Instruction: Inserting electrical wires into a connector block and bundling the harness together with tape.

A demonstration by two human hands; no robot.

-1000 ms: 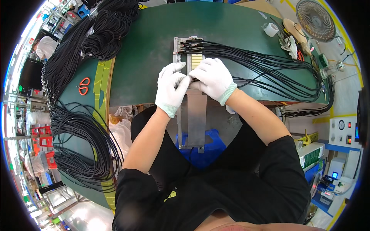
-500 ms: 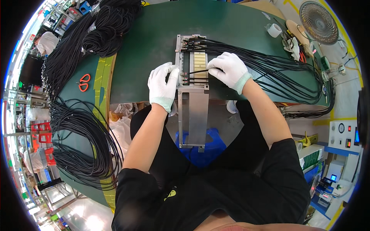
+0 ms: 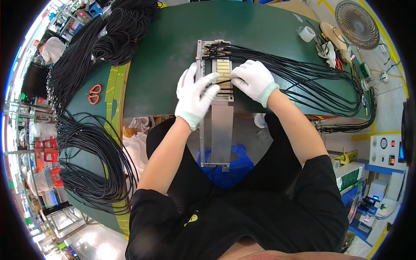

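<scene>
In front of me a long metal fixture [image 3: 222, 130] reaches from the bench out over my lap. Its far part has a row of pale yellow blocks [image 3: 223, 69] between metal rails. Several black cables [image 3: 260, 59] lie across its far end and run off to the right. My right hand [image 3: 255, 81], in a white glove, pinches one black cable [image 3: 224, 81] at the fixture's right side. My left hand [image 3: 195, 96], gloved too, is over the left rail with its fingers apart; its fingertips reach toward that cable's end, which they hide.
Black cable bundles [image 3: 115, 45] lie at the far left, with a looped coil [image 3: 93, 160] nearer. Orange-handled scissors [image 3: 94, 94] rest beside a yellow-taped edge [image 3: 116, 86]. A tape roll [image 3: 308, 34] and a fan [image 3: 358, 25] stand at the far right. A blue stool [image 3: 238, 162] is below the fixture.
My left hand has moved right, from beside the fixture's left rail to over it, and its fingers have spread. My right hand has shifted slightly left, keeping the cable pinched.
</scene>
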